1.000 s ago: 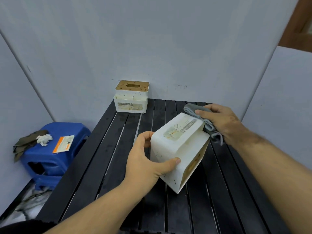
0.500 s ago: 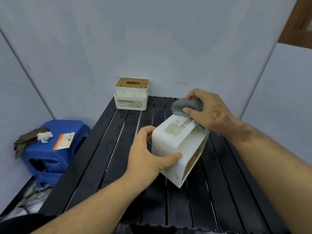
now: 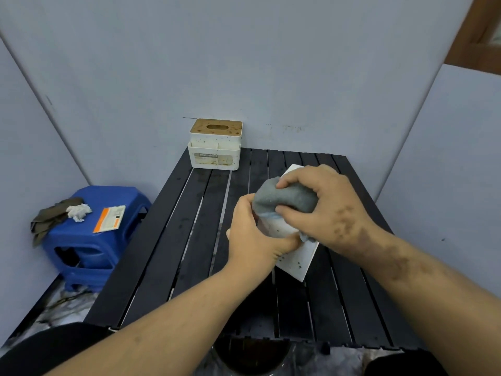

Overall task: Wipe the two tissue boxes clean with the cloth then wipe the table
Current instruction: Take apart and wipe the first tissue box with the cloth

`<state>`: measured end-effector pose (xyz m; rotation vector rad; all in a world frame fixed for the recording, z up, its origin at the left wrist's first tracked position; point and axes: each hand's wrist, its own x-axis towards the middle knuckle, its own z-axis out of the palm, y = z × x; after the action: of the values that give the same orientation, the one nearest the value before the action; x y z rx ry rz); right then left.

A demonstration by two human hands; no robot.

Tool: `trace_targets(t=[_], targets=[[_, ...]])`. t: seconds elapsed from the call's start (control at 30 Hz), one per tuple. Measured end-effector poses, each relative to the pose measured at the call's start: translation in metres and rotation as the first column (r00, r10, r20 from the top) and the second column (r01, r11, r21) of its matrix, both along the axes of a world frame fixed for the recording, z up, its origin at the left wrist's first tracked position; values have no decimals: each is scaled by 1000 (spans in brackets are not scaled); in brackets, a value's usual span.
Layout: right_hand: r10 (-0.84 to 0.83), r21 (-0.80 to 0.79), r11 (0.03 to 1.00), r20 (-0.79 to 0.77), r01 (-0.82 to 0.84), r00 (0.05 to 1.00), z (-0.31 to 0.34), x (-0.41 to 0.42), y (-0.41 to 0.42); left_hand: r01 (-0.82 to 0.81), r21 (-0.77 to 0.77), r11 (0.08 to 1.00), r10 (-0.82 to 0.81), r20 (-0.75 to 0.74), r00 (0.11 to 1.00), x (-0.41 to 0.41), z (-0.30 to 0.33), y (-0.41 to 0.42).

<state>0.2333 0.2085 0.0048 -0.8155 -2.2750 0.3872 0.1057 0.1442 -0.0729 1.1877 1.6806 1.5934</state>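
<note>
**First box under the cloth**

The table (image 3: 173, 240), black and slatted, fills the middle of the frame, with a blue stool (image 3: 89, 240) at the left edge. The far box (image 3: 215, 147) stands at the table's upper-left corner, spotted and apparently not yet wiped. At centre, the near box (image 3: 295, 256) is tilted off the slats. The left hand (image 3: 254, 240) grips its near side, thumb curled over the face. The right hand (image 3: 325, 207) clutches the grey cloth (image 3: 284, 199), bunched, pressed on the box's upper face. Specks show on the lower face, so the next move likely calls for dragging the cloth down over them.
</note>
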Motion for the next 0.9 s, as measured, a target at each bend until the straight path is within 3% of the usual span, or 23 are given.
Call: trace_targets(t=[0.1,0.2,0.27,0.4,0.6,0.8,0.9], targets=[[50,-201,978,-57,-60,997,8,18,-6,-33,11,999,34,-18,999,3,-3,2],[-34,-411,911,-147,-30,989,16,33,-7,-49,20,999,49,-21,999,5,-3,2],[-75,-360,933,-108,32,991,18,23,-9,-49,8,999,49,2,999,7,-3,2],[-123,-65,989,110,131,986,18,-13,-12,-41,-6,999,41,79,996,13,-3,2],[-323,-213,928,-44,307,945,16,-7,10,-76,-31,997,77,37,996,13,-3,3],[-108,-224,970,-45,95,993,13,11,-20,-51,-22,998,52,45,998,14,-4,2],[-233,-377,913,-173,155,957,12,27,-4,-70,-14,997,70,-12,997,15,-2,0]])
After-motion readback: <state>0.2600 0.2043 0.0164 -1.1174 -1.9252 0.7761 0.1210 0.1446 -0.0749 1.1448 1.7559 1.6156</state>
